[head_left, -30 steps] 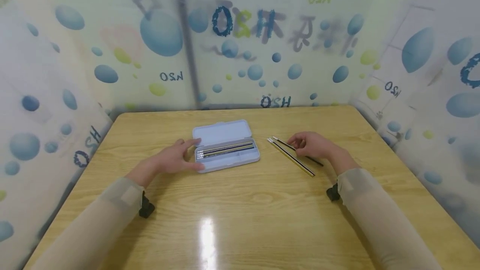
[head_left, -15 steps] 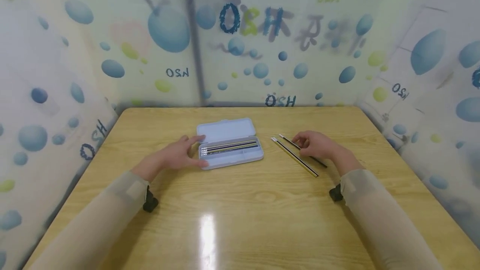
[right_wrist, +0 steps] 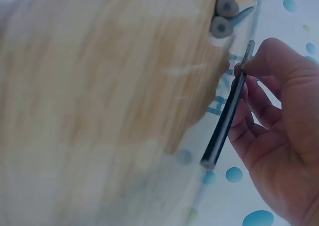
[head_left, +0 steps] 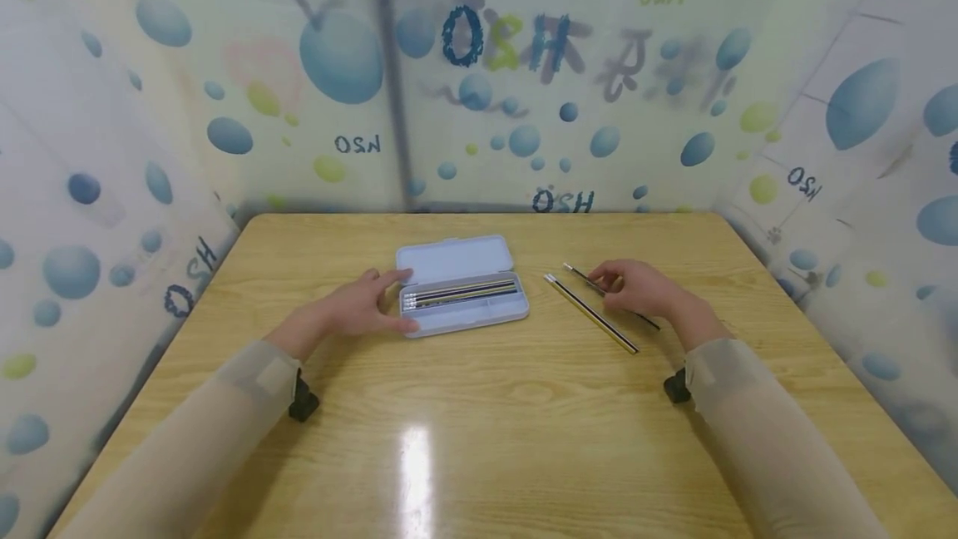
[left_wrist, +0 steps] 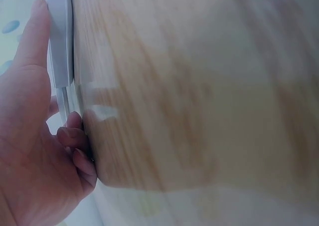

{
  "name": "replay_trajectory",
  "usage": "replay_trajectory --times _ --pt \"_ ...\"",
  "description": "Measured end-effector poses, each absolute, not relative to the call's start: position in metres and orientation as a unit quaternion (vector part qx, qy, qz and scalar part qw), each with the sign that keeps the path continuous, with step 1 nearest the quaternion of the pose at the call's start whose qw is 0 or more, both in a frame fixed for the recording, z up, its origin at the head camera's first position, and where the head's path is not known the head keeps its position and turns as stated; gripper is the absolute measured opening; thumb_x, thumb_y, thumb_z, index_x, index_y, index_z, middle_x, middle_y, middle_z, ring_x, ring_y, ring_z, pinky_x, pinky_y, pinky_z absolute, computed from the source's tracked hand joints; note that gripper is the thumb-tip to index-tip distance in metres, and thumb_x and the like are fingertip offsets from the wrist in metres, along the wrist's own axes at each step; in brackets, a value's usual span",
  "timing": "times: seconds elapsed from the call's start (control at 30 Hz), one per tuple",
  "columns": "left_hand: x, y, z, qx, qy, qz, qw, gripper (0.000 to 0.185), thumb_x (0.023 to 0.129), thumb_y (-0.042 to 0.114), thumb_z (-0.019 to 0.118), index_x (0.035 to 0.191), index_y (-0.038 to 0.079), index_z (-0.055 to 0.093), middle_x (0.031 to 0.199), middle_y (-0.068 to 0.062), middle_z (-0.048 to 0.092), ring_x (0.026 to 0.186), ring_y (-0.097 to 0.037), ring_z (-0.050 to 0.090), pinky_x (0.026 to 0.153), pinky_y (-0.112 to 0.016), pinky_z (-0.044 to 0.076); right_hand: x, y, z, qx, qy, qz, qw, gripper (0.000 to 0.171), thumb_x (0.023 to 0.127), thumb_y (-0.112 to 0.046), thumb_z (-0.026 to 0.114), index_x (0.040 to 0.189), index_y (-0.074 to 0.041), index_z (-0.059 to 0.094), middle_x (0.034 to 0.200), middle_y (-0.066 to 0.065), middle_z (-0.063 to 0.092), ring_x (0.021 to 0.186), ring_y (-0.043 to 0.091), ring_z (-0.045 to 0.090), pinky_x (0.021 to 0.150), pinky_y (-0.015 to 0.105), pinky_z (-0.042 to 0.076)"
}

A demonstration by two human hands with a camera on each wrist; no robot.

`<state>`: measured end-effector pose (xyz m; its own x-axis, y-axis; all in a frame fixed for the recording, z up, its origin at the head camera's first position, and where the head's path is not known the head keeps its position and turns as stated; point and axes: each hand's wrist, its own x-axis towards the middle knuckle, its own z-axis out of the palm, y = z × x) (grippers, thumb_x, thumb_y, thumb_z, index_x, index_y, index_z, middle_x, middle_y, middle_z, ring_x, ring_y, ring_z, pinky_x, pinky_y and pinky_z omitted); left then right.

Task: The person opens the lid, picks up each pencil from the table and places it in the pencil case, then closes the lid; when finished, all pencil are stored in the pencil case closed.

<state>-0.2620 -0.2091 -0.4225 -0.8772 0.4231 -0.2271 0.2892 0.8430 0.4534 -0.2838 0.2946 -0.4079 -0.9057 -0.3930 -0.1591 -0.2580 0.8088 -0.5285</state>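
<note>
An open white pencil case [head_left: 467, 321] lies on the table, its lid [head_left: 455, 260] folded back. Several striped pencils [head_left: 458, 294] lie side by side in its rear compartment. My left hand [head_left: 348, 308] holds the case at its left end, thumb on the front edge and index finger by the hinge side. To the right, my right hand [head_left: 644, 289] pinches a dark pencil [right_wrist: 224, 118] between thumb and fingers; its silvery tip points to the back left. Just left of that hand, two striped pencils [head_left: 595, 316] lie together on the table.
The wooden table [head_left: 509, 431] ends at a patterned curtain [head_left: 479, 140] at the back and on both sides. A black wrist camera [head_left: 303, 400] sits under the left sleeve, another [head_left: 677, 387] under the right.
The right hand has moved the dark pencil slightly rightward, widening its gap from the two lying pencils. The left hand stays on the case. The head view has shifted slightly.
</note>
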Motion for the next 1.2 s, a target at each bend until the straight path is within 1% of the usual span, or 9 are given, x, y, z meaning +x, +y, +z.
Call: replay_trajectory --times 0.07,0.2,0.3,0.4,0.6,0.83,0.97,1.13,1.2 --pt "-0.262 -0.21 -0.423 0.187 0.947 0.207 0.162 0.116 0.088 0.08 0.076 0.177 0.026 0.025 0.128 -0.018 0.051 0.106 -0.032 0.056 0.094 -0.052 0.049 -0.284 0.295 -0.408 -0.168 0.943 -0.257 0.125 0.047 0.097 -0.008 0.068 0.144 -0.004 0.067 0.128 0.02 0.071 0.114 0.035 0.069 0.092 0.047 0.056" --pt "-0.262 -0.211 -0.424 0.185 0.947 0.208 0.162 0.116 0.087 0.08 0.076 0.177 0.027 0.024 0.127 -0.017 0.051 0.105 -0.031 0.056 0.094 -0.051 0.048 -0.284 0.297 -0.408 -0.159 0.945 -0.266 0.103 0.045 0.098 -0.009 0.064 0.143 -0.008 0.07 0.126 0.018 0.071 0.108 0.031 0.067 0.088 0.041 0.053" --pt "-0.261 -0.212 -0.423 0.185 0.947 0.206 0.162 0.116 0.088 0.081 0.075 0.177 0.027 0.024 0.128 -0.018 0.051 0.106 -0.032 0.056 0.095 -0.051 0.049 -0.283 0.297 -0.407 -0.162 0.944 -0.275 0.085 0.043 0.1 -0.009 0.061 0.141 -0.012 0.073 0.125 0.015 0.073 0.105 0.028 0.063 0.089 0.041 0.05" --pt "-0.26 -0.211 -0.423 0.184 0.948 0.205 0.162 0.116 0.087 0.082 0.075 0.177 0.027 0.024 0.13 -0.018 0.051 0.108 -0.032 0.056 0.097 -0.053 0.049 -0.281 0.295 -0.404 -0.17 0.94 -0.288 0.073 0.039 0.103 -0.01 0.061 0.139 -0.015 0.075 0.125 0.014 0.073 0.103 0.027 0.06 0.089 0.042 0.049" --pt "-0.259 -0.21 -0.421 0.18 0.948 0.206 0.164 0.117 0.087 0.082 0.075 0.177 0.027 0.024 0.132 -0.018 0.051 0.109 -0.032 0.056 0.098 -0.053 0.049 -0.277 0.282 -0.394 -0.193 0.932 -0.302 0.064 0.034 0.106 -0.012 0.063 0.136 -0.017 0.077 0.125 0.013 0.075 0.104 0.027 0.061 0.088 0.042 0.05" --pt "-0.258 -0.21 -0.42 0.179 0.947 0.208 0.167 0.116 0.088 0.08 0.075 0.177 0.027 0.024 0.137 -0.02 0.05 0.112 -0.034 0.057 0.102 -0.057 0.049 -0.281 0.259 -0.389 -0.223 0.92 -0.316 0.071 0.031 0.106 -0.011 0.066 0.134 -0.016 0.078 0.121 0.013 0.075 0.101 0.024 0.064 0.086 0.039 0.052" --pt "-0.258 -0.209 -0.421 0.184 0.947 0.206 0.163 0.115 0.089 0.079 0.075 0.177 0.025 0.024 0.135 -0.02 0.051 0.11 -0.033 0.057 0.101 -0.055 0.049 -0.284 0.245 -0.389 -0.238 0.912 -0.324 0.08 0.029 0.106 -0.01 0.068 0.133 -0.015 0.078 0.12 0.012 0.076 0.099 0.023 0.064 0.085 0.039 0.052" --pt "-0.259 -0.21 -0.422 0.184 0.947 0.205 0.163 0.115 0.089 0.079 0.076 0.177 0.025 0.024 0.134 -0.02 0.051 0.108 -0.032 0.057 0.1 -0.054 0.049 -0.288 0.224 -0.388 -0.256 0.908 -0.321 0.089 0.029 0.106 -0.014 0.069 0.134 -0.017 0.079 0.125 0.007 0.078 0.1 0.022 0.065 0.086 0.039 0.054" --pt "-0.259 -0.209 -0.422 0.184 0.947 0.205 0.164 0.115 0.089 0.079 0.075 0.177 0.026 0.024 0.134 -0.02 0.051 0.108 -0.032 0.057 0.1 -0.054 0.049 -0.289 0.215 -0.388 -0.258 0.907 -0.321 0.092 0.029 0.106 -0.015 0.069 0.133 -0.02 0.079 0.127 0.004 0.078 0.101 0.022 0.065 0.086 0.04 0.054"
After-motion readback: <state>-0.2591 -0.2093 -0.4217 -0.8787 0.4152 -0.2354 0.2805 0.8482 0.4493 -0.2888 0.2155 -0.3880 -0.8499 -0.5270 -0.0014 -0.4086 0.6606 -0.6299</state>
